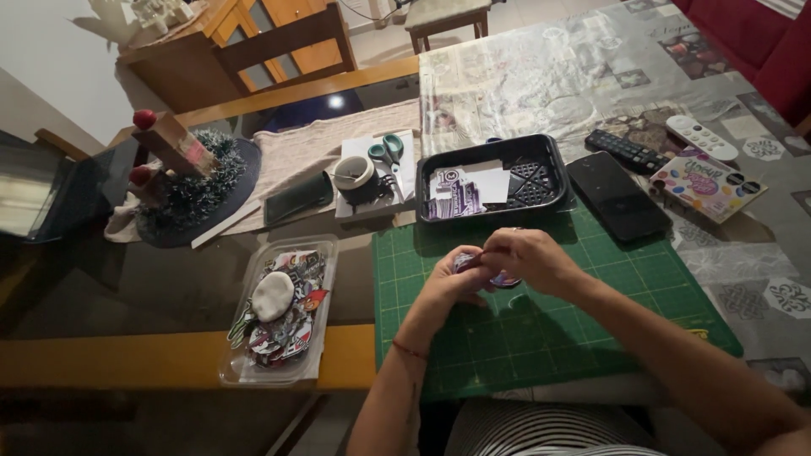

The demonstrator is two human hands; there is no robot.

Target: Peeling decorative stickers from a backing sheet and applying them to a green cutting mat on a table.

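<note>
Both hands, left hand [452, 283] and right hand [528, 257], have fingers pinched on a small purple sticker [503, 279] (hard to make out) over the green cutting mat [541, 329], just in front of the black tray [541, 156].

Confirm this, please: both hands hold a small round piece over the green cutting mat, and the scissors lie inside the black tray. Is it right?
Not quite. The scissors lie outside the black tray, to its left on white paper, as the head view shows. Both hands, left hand and right hand, do hold the small round piece over the green cutting mat.
</note>
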